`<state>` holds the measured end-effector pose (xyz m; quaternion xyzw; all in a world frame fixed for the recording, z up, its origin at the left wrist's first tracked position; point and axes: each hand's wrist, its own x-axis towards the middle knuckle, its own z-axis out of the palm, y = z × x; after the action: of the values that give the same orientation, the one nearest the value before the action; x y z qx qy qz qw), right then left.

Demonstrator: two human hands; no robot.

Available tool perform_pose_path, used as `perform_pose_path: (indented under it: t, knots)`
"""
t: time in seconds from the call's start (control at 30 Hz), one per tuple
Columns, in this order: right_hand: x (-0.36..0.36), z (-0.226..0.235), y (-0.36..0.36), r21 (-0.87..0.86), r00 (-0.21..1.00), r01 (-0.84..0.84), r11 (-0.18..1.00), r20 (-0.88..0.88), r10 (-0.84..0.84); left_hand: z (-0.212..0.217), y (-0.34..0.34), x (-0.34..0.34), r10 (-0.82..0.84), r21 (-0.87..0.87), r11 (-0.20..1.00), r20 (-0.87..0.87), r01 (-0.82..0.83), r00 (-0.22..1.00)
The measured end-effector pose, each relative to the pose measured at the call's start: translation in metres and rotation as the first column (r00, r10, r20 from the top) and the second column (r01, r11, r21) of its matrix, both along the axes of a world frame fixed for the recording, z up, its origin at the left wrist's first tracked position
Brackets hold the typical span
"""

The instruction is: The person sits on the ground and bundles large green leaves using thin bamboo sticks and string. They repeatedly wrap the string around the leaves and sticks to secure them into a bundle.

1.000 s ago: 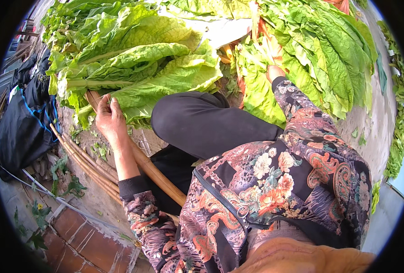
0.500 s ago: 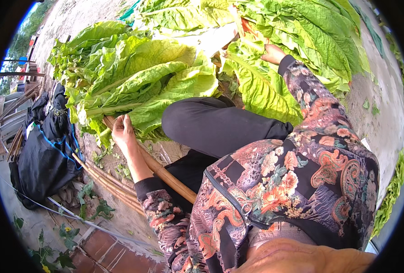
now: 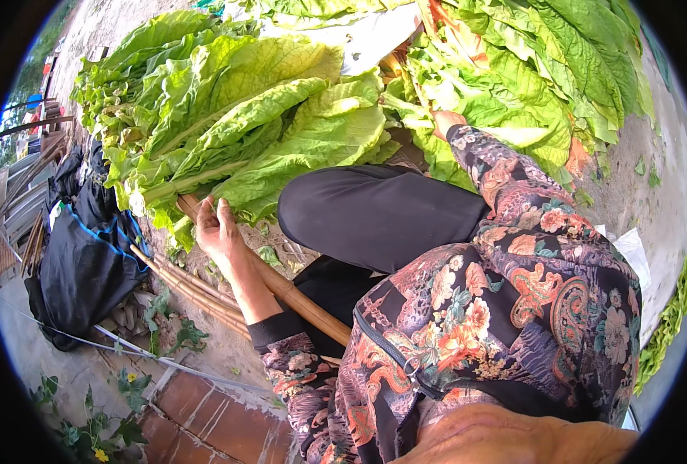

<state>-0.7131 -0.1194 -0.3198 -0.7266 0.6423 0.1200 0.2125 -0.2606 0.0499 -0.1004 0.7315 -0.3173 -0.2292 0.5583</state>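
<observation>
My left hand is closed at the upper end of a long brown bamboo pole, which runs under my wrist toward my lap. Just beyond these fingers lie the stalks of a thick heap of broad yellow-green tobacco leaves. Out to the right, my right hand is closed on a tobacco leaf beside my raised knee; its fingertips are mostly hidden. A second pile of large tobacco leaves spreads beyond that hand.
My bent leg in dark trousers lies between the hands. At left are a black bag with blue trim and several thin bamboo poles. A white sheet shows between the leaf piles. Vines grow near red-brown paving.
My right hand has drawn nearer and left, and the leaf by it has shifted and turned. My left hand stays at the pole, with its fingers slightly more raised. The view has shifted a little.
</observation>
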Motion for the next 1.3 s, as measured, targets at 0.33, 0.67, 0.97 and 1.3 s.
perform_pose_path:
  t: [0.33, 0.67, 0.97, 1.3]
  knots:
    - [0.11, 0.286, -0.034, -0.799, 0.876, -0.307, 0.517, -0.025, 0.481, 0.051, -0.015, -0.034, -0.186, -0.066, 0.982, -0.218, 0.176, 0.958]
    - [0.202, 0.307, 0.017, -0.232, 0.283, -0.709, 0.666, 0.771, 0.57, 0.048, 0.031, -0.016, -0.008, -0.172, 0.985, -0.07, -0.004, 0.998]
    - [0.3, 0.229, 0.042, -0.22, 0.151, -0.844, 0.49, 0.778, 0.61, 0.074, 0.039, -0.032, -0.077, -0.312, 0.948, -0.038, 0.061, 0.996]
    - [0.372, 0.301, 0.029, -0.428, 0.123, -0.76, 0.488, 0.643, 0.755, 0.119, 0.083, -0.058, -0.275, 0.245, 0.958, 0.616, 0.152, 0.739]
